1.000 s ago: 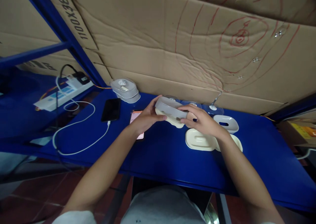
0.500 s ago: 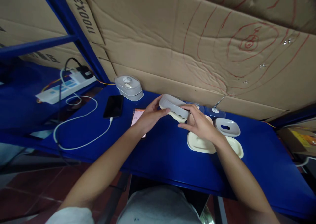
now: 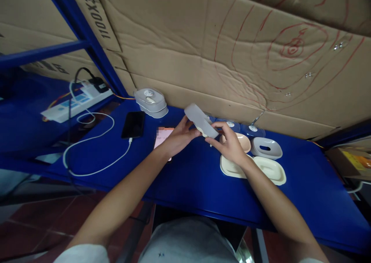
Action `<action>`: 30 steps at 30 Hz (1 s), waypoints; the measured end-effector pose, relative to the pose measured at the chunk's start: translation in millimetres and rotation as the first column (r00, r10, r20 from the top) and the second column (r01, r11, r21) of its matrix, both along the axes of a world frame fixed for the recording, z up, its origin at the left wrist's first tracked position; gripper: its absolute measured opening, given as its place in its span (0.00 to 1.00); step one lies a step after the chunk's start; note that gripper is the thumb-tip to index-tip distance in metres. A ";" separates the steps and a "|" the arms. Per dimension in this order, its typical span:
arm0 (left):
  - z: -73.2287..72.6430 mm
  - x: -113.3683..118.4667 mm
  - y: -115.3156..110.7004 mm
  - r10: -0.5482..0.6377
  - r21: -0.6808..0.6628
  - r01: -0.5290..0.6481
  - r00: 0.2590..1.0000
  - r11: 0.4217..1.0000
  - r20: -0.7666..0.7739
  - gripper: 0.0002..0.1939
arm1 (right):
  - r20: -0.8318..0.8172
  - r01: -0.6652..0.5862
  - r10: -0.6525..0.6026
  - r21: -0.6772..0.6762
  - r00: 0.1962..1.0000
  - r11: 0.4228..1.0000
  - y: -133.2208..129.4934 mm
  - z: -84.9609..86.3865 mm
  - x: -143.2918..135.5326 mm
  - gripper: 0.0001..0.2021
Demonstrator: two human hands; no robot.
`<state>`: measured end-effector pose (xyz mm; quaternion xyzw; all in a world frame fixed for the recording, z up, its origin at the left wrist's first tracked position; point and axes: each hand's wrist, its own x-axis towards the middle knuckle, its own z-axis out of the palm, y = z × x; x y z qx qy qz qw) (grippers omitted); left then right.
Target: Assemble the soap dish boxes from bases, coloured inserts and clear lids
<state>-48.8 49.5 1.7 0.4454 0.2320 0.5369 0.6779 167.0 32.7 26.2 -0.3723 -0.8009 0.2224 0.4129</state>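
- Grey shell [image 3: 199, 118]: held up above the blue table [image 3: 188, 193], between the two hands, tilted with its left end high. A cream part [image 3: 204, 133] shows along its near underside; whether it is seated there or merely held against it, the blur leaves me unable to tell.
- Handling: it looks like thin moulded plastic, so probably light, fairly stiff and a little slippery on its smooth walls. Best held by the rounded ends, thumb below and fingers behind; a hard squeeze on the long sides could bow them.
- Left hand [image 3: 185, 137]: half curled at the shell's lower left, thumb in front, fingers behind, gripping it.
- Right hand [image 3: 228, 143]: thumb and fingers pinched around the right end, the gap only as wide as the piece.
- From the shell, toward four o'clock: a peach dish [image 3: 245, 142], then a slotted grey dish [image 3: 272, 151].
- Between four and five: two cream trays [image 3: 269, 168] (the nearer partly under the right forearm).
- Near three: clear lids [image 3: 253, 129].
- Eight: a lit phone [image 3: 165, 133]; nine: a dark phone [image 3: 133, 124].
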 end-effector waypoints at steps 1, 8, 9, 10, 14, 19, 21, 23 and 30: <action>-0.7 2.5 -0.9 0.017 0.010 -0.017 1.000 1.000 -0.014 0.35 | -0.031 0.007 -0.008 -0.011 0.999 1.000 0.0 -1.7 -1.4 0.17; 2.0 7.9 2.3 0.239 -0.014 -0.238 0.970 0.971 0.035 0.22 | -0.111 0.047 -0.045 0.020 0.993 0.999 2.0 1.1 1.0 0.16; 5.0 4.6 3.9 0.256 -0.037 -0.254 0.964 0.966 0.068 0.19 | -0.095 0.050 -0.047 0.029 0.994 0.998 2.0 2.5 2.3 0.16; 8.4 0.9 5.5 0.261 -0.061 -0.256 0.960 0.965 0.100 0.17 | -0.073 0.041 -0.038 0.033 0.997 0.999 1.8 3.5 3.3 0.16; 19.4 -9.4 7.2 0.223 -0.092 -0.211 0.964 0.973 0.146 0.17 | 0.025 -0.028 0.027 0.034 0.999 0.999 -0.6 3.8 2.8 0.18; 16.0 -5.1 2.6 0.159 -0.041 -0.155 0.980 0.987 0.119 0.27 | 0.082 -0.080 0.071 0.107 0.994 0.991 -3.6 3.8 -1.9 0.25; 11.3 -2.5 0.8 0.162 -0.004 -0.163 0.982 0.987 0.092 0.29 | 0.124 -0.141 0.125 0.127 0.984 0.982 -6.4 5.1 -3.5 0.28; 7.2 -0.9 0.0 0.155 0.028 -0.157 0.986 0.987 0.063 0.31 | 0.152 -0.192 0.173 0.120 0.973 0.974 -9.8 6.6 -4.0 0.29; 7.1 -11.3 12.1 0.270 -0.064 -0.266 0.962 0.962 0.052 0.29 | 0.153 -0.073 0.078 -0.041 0.985 0.997 19.0 6.9 -1.1 0.23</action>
